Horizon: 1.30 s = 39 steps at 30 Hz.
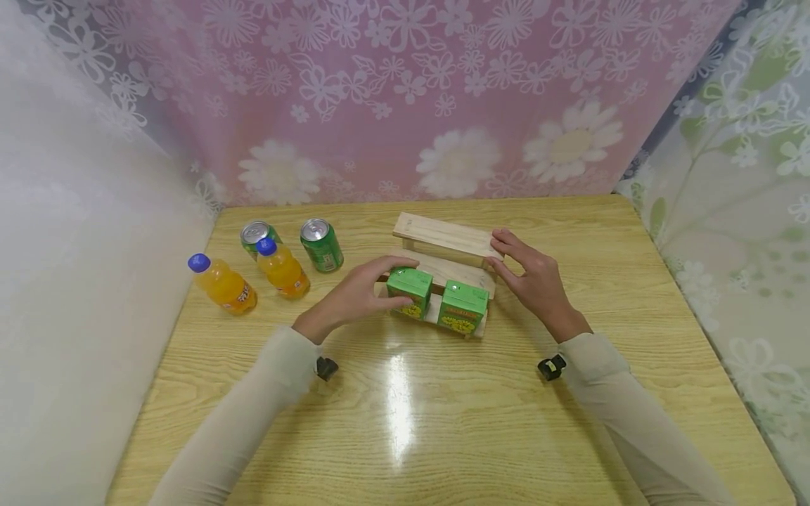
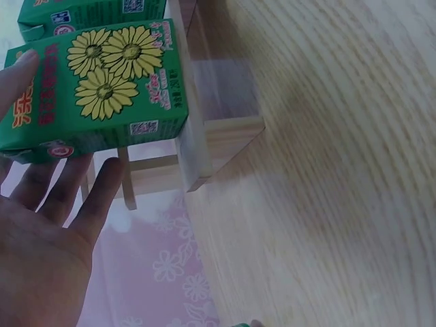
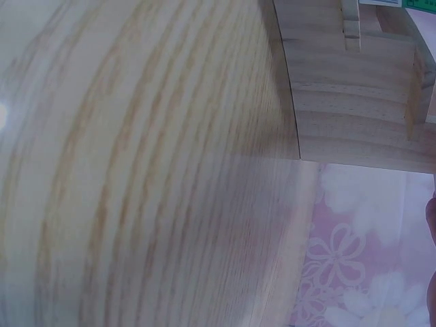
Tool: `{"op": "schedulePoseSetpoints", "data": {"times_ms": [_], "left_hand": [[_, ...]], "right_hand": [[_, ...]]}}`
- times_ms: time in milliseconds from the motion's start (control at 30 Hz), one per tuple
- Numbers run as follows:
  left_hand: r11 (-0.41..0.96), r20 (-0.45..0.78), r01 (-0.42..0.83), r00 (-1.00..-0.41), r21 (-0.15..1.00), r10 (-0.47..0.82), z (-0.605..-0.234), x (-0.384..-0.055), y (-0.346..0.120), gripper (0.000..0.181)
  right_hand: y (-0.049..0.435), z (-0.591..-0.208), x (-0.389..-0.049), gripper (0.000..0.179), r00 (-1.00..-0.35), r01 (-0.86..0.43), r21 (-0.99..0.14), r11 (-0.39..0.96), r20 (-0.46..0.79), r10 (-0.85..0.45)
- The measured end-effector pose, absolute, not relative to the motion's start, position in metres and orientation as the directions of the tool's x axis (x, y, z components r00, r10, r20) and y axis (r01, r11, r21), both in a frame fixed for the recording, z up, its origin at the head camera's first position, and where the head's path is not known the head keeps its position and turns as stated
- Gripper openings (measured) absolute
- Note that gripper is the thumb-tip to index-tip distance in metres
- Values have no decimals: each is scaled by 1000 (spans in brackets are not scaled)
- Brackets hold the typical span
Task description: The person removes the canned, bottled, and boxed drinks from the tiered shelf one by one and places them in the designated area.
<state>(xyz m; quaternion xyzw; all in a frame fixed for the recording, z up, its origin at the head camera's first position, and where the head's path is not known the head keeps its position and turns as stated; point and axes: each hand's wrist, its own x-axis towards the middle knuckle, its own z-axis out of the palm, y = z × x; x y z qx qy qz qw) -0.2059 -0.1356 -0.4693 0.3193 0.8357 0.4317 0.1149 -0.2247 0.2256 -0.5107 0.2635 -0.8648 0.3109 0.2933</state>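
A small stepped wooden rack (image 1: 443,237) stands on the table, with two green drink cartons on its lowest step. My left hand (image 1: 354,299) holds the left carton (image 1: 410,284) from its left side, thumb at the front and fingers behind. In the left wrist view, yellow flowers show on that carton (image 2: 122,82) beside my left hand (image 2: 41,259). The right carton (image 1: 463,306) stands a small gap away, untouched. My right hand (image 1: 534,281) grips the right end of the rack's top board. The right wrist view shows the rack's side panel (image 3: 347,102) and only a sliver of fingers.
Left of the rack stand two green cans (image 1: 321,244), one partly hidden behind an orange drink bottle (image 1: 282,268). Another orange bottle (image 1: 224,284) with a blue cap is farther left. Flowered curtains (image 1: 380,105) hang along the back and sides of the wooden table (image 1: 481,422).
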Motion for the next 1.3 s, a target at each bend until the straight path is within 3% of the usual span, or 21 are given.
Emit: {"op": "schedulePoseSetpoints", "data": {"times_ms": [1300], "left_hand": [[401,119,410,-805,819,581,-471,-204,-134,60]], "right_hand": [[225,-511,-225,42,-691,-635,-379,674,668,-275]]}}
